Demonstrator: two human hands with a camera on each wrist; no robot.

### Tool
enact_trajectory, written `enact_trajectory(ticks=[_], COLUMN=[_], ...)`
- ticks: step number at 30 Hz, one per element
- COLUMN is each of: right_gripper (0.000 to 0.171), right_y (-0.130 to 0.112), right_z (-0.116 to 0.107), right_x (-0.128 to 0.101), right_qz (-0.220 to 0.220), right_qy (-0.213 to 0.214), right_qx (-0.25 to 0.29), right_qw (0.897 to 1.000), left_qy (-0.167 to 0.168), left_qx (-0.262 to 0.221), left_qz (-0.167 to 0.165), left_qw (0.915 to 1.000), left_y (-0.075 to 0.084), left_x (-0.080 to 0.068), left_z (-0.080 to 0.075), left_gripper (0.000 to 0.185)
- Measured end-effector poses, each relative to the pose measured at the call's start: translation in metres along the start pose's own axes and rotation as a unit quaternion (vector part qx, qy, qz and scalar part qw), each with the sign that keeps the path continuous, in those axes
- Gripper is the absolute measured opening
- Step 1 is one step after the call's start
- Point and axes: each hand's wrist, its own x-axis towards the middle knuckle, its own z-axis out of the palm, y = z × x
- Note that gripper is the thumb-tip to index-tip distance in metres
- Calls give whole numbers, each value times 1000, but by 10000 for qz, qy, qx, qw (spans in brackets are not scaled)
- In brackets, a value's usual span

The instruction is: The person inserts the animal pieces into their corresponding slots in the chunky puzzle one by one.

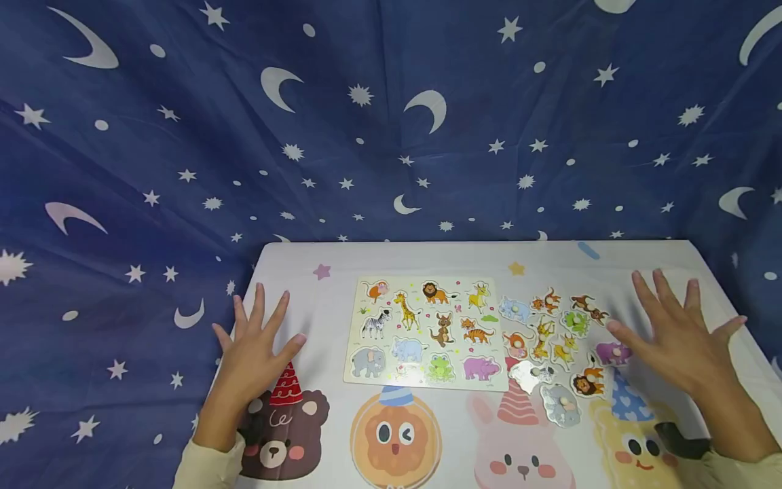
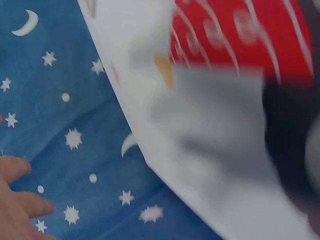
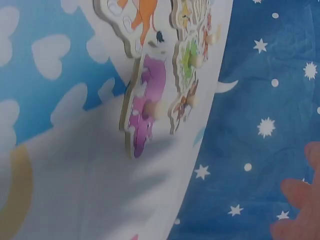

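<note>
Left hand (image 1: pixel 250 356) and right hand (image 1: pixel 687 343) splay open, empty. Loose pieces (image 1: pixel 565 349) sit at the board's (image 1: pixel 425 326) three o'clock, probably for reach.

right wrist: lion piece (image 3: pixel 145 22) top-cropped | left wrist: red hat (image 2: pixel 240 37) blurred

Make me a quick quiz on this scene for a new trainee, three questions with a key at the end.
1. True or false: the left hand is gripping the puzzle board.
2. On which side of the board do the loose pieces lie, the person's left or right?
3. Which loose piece is nearest the right hand?
A) monkey piece
B) purple hippo piece
C) gray elephant piece

Key:
1. False; its fingers are spread, apart from the board.
2. Right.
3. B, close to the thumb.
</note>
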Motion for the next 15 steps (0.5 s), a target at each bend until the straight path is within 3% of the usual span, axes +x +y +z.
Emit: enact_trajectory(ticks=[6,11,15], right_gripper=[103,100,100], right_y=[-12,-25,-37], right_z=[3,7,13], right_x=[0,-2,-4], right_qz=[-240,-438,-574], right_qy=[167,312,326], right_qx=[372,524,605], right_qw=[9989,9972,9960], left_qy=[-111,-119,-191], left_qx=[-1237,-2211,-2845], left_qz=[66,309,227], left_qw=[9922,9747,9582], left_y=[21,44,56], left_x=[-1,-1,-5], left_z=[18,40,56], left_gripper=[76,67,62])
